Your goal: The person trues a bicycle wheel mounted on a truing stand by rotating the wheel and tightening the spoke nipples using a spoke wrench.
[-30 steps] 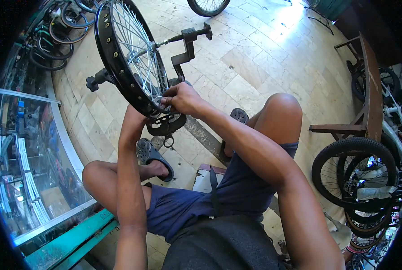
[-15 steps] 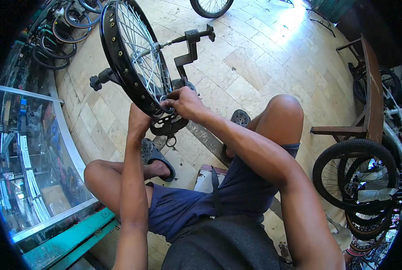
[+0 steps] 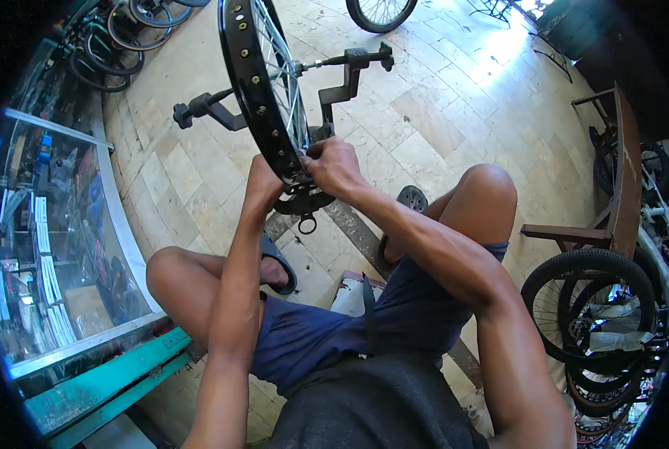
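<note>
A black bicycle wheel with silver spokes stands upright, seen nearly edge-on, in a black wheel truing stand. My right hand is closed at the lower right side of the rim, its thumb and fingers pinched together by the spokes; whatever is between them is too small and covered to name. On the rim's other side, my left hand reaches in low, its fingers hidden behind the rim. Just below both hands sits the stand's dark base, with a metal ring hanging from its near end.
A glass display case stands on the left, beside a green bench. To the right are a brown wooden bench and several bicycle wheels. More tyres lie at the far left. Another wheel is at the top.
The whole scene has shifted rightward in the picture, and the wheel now appears more edge-on. Both hands are still low on the rim, the right one still pinching there.
</note>
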Demonstrator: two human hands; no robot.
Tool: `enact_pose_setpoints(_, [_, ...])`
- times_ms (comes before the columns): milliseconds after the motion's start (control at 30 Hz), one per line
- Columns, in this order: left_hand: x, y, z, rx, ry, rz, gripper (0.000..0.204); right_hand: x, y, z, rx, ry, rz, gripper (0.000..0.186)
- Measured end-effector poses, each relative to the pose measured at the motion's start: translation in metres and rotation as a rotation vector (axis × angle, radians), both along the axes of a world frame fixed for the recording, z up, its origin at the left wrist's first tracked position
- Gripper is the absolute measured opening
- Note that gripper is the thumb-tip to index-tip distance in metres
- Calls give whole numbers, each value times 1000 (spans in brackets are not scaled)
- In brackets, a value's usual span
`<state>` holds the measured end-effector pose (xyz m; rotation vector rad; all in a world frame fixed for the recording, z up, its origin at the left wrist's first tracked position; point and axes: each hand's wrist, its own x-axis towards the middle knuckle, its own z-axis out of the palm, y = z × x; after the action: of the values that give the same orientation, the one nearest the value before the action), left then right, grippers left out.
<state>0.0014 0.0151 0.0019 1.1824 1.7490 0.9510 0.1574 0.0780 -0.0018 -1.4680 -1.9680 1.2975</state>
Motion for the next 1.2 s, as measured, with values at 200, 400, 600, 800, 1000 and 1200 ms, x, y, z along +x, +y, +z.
enact_pose_setpoints(200, [3, -7, 10, -61, -77, 204, 18, 5, 7, 3, 53, 174, 34, 28])
enact_pose_setpoints(400, [-2, -6, 9, 37, -186, 198, 16, 8, 13, 12, -46, 139, 74, 29])
enact_pose_setpoints(600, [-5, -9, 12, 106, -330, 160, 17, 8, 13, 9, -9, 186, 49, 30])
enact_pose_setpoints(800, [-1, -3, 11, 88, -9, 92, 24, 8, 17, -16, -242, 287, 106, 34])
enact_pose_setpoints(1000, [-2, -3, 9, 181, 127, 16, 30, 11, 24, -25, -229, 267, 178, 37])
enact_pose_setpoints(1200, [-2, -6, -9, 150, 54, 103, 27, 9, 12, 0, -209, 241, 84, 35])
